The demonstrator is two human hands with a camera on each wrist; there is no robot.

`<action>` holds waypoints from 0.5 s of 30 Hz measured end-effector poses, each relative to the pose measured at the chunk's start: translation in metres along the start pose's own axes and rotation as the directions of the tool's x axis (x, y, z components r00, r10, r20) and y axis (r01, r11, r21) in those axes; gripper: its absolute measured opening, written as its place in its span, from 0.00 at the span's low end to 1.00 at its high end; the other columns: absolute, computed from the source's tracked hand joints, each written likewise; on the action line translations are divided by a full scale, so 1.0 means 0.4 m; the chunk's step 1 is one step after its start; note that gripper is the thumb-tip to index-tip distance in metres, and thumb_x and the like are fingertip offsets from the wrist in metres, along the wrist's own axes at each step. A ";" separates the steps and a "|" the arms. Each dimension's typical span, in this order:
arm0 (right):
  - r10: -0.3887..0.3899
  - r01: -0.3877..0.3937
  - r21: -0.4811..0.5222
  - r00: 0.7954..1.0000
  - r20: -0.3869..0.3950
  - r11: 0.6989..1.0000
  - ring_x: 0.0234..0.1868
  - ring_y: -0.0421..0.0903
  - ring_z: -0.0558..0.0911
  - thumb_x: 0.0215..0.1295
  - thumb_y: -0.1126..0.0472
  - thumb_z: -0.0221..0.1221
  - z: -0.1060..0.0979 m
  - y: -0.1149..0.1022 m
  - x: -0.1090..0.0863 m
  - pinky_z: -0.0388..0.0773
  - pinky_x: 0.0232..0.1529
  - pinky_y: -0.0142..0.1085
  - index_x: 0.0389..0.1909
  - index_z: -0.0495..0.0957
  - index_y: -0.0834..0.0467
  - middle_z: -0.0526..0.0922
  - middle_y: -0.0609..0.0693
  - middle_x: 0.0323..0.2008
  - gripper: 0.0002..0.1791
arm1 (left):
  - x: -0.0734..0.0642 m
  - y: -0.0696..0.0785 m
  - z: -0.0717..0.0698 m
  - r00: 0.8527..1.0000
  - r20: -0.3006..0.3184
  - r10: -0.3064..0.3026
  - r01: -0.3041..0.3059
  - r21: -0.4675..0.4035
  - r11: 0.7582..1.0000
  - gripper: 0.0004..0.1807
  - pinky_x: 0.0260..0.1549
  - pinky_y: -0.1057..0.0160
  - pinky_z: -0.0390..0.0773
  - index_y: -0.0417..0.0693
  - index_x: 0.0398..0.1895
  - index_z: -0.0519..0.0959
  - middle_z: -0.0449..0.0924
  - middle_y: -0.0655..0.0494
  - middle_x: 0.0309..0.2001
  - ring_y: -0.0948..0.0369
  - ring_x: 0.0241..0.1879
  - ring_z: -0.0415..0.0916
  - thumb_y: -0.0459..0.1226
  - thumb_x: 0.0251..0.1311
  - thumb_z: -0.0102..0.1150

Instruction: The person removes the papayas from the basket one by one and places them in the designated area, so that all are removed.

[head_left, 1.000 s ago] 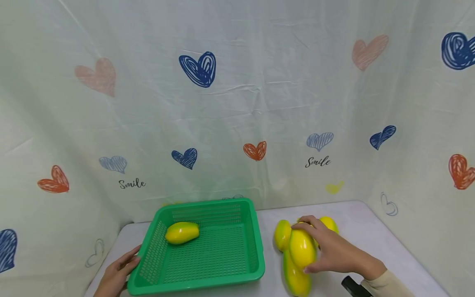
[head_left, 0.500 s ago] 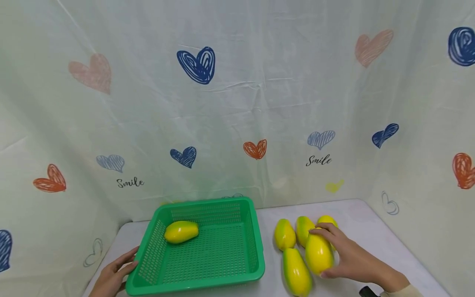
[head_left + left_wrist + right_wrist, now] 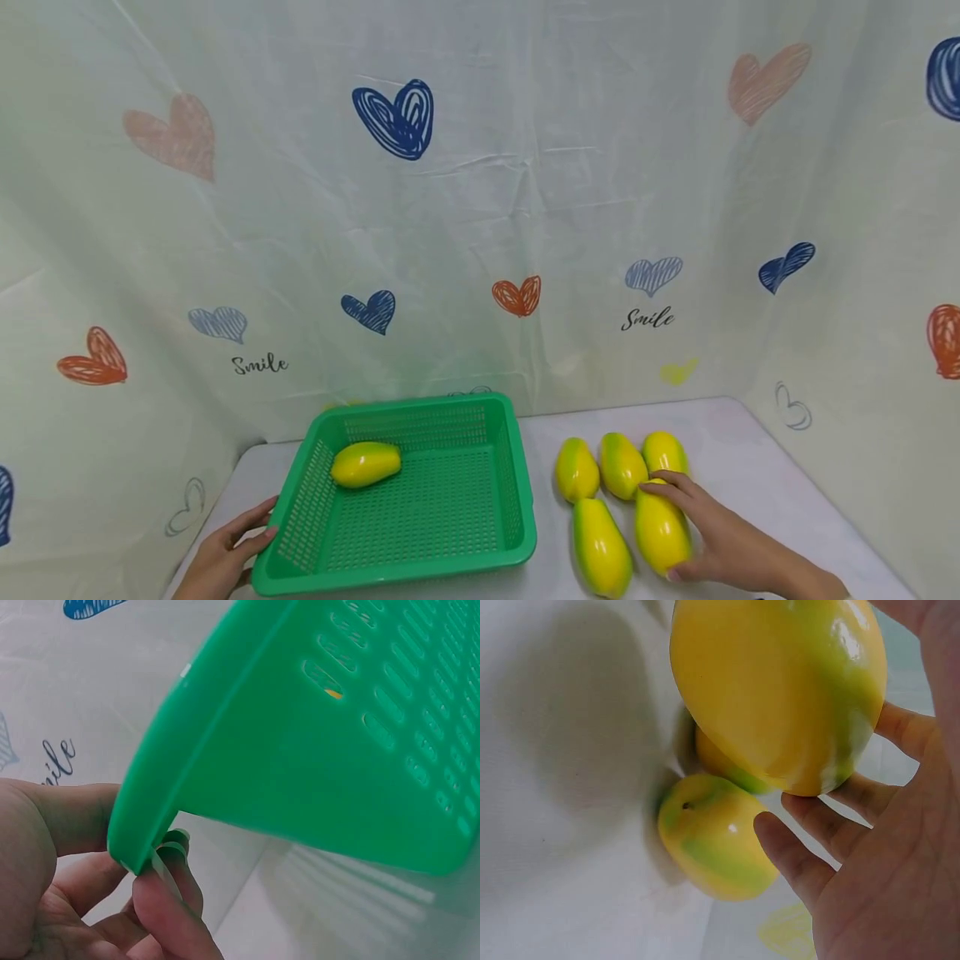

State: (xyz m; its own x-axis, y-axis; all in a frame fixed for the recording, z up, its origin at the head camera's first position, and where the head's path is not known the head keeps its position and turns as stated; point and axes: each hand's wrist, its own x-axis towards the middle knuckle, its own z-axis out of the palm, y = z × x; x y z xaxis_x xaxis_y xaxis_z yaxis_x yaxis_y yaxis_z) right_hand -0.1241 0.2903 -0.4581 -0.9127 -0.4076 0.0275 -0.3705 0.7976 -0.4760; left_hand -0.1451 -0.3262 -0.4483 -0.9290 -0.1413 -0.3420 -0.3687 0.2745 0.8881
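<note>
My right hand point(image 3: 708, 533) holds a yellow-green papaya point(image 3: 663, 529) between thumb and fingers, over the right part of the table. Seen from the right wrist, the papaya point(image 3: 780, 690) fills the upper middle, with fingertips along its side. Another papaya point(image 3: 602, 547) lies just left of the held one, and a row of three lies behind, the middle one point(image 3: 622, 467) among them. At the left, my left hand point(image 3: 225, 554) grips the rim of a green plastic basket point(image 3: 393, 572); the left wrist view shows fingers on both sides of the rim point(image 3: 161, 765).
One papaya point(image 3: 366, 465) lies inside the basket at its back left. A white-covered table point(image 3: 720, 450) carries everything. A pale curtain point(image 3: 450, 217) printed with hearts hangs behind and at both sides.
My right hand has moved the papaya rightward, away from above the front-left one, uncovering the back row. The left hand stays on the basket rim. The head view has shifted slightly.
</note>
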 end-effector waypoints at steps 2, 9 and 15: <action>-0.025 0.024 -0.033 0.999 -0.020 0.999 0.58 0.51 0.67 0.36 0.39 0.70 0.007 0.004 -0.002 0.71 0.51 0.49 0.65 0.60 0.40 0.58 0.49 0.64 0.50 | -0.002 0.001 0.001 1.000 -0.002 -0.002 0.002 -0.002 1.000 0.41 0.34 0.53 0.78 0.35 0.69 0.53 0.63 0.37 0.55 0.55 0.38 0.77 0.47 0.61 0.57; -0.098 0.088 -0.113 0.991 -0.088 0.990 0.58 0.49 0.68 0.31 0.44 0.74 0.025 0.006 -0.008 0.72 0.51 0.45 0.65 0.61 0.41 0.60 0.49 0.64 0.53 | -0.003 0.009 0.000 1.000 0.017 -0.026 0.026 0.015 1.000 0.43 0.35 0.53 0.78 0.35 0.69 0.52 0.62 0.34 0.57 0.56 0.39 0.76 0.50 0.60 0.57; -0.079 0.075 -0.081 0.996 -0.046 0.994 0.59 0.47 0.68 0.32 0.45 0.74 0.032 0.007 -0.009 0.72 0.52 0.42 0.66 0.58 0.39 0.58 0.46 0.66 0.54 | -0.001 0.009 -0.003 0.998 0.048 -0.040 0.039 0.013 0.999 0.41 0.38 0.53 0.78 0.34 0.70 0.50 0.57 0.31 0.61 0.56 0.41 0.76 0.48 0.63 0.53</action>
State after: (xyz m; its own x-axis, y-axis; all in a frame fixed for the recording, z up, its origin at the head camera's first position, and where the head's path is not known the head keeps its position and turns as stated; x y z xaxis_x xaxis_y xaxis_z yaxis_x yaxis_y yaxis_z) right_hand -0.1196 0.2885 -0.4707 -0.8875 -0.4486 0.1058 -0.4510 0.7981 -0.3995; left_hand -0.1461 -0.3260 -0.4446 -0.9141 -0.1061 -0.3914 -0.4051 0.2811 0.8700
